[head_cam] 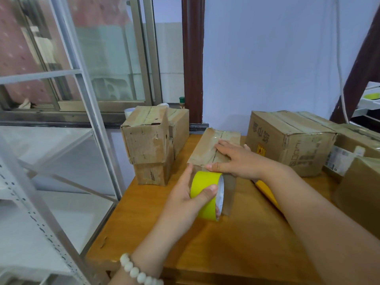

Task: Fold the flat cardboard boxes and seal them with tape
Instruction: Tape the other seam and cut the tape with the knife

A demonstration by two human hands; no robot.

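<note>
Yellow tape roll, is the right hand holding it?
No, the left hand grips the yellow tape roll, while the right hand lies flat on the small box.

Wooden table carries cardboard boxes.

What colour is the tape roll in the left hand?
Bright yellow tape roll with a pale inner core, seen in the head view.
</note>
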